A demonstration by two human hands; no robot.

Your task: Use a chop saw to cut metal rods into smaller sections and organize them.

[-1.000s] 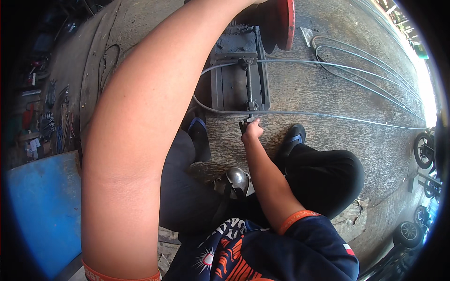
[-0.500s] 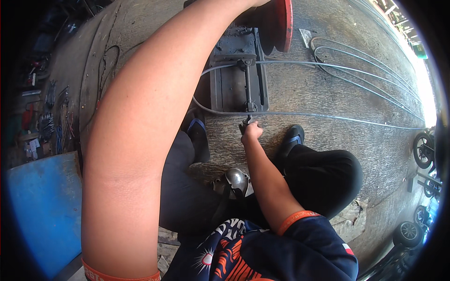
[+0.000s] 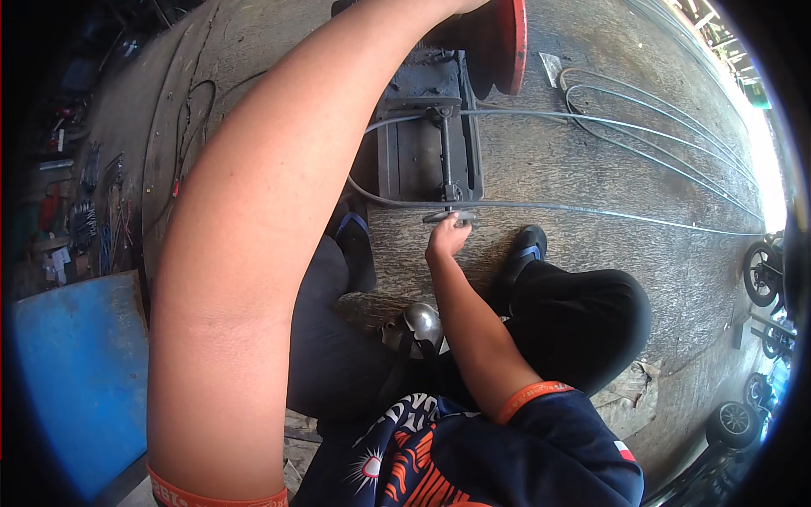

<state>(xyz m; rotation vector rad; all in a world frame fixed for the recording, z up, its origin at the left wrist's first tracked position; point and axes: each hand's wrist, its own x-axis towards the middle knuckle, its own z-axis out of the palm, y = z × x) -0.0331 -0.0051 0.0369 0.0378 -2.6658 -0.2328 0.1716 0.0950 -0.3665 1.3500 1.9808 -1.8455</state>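
Observation:
My right hand (image 3: 449,237) is closed round the crank handle (image 3: 438,218) at the near end of a vise screw (image 3: 447,156). The screw runs along the base (image 3: 407,169) of a dark cut-off saw with a red-edged wheel guard (image 3: 517,51). A thin grey metal rod (image 3: 541,113) passes through the vise at the screw's far end. Another length of rod (image 3: 574,206) crosses just beyond my right hand. My left arm reaches up across the view. At the top edge, beside the guard, only a sliver of my left hand (image 3: 470,3) shows; its fingers are hidden.
Long loops of rod (image 3: 625,139) spread over the floor to the right. Between my legs lies a shiny rounded metal object (image 3: 422,323). A blue panel (image 3: 76,372) stands at lower left, tools (image 3: 84,215) lie beyond it, and wheels (image 3: 735,422) stand at the right.
The crank handle has turned and now lies crosswise, with my right hand shifted slightly left and its grip changed. My left arm has hardly moved.

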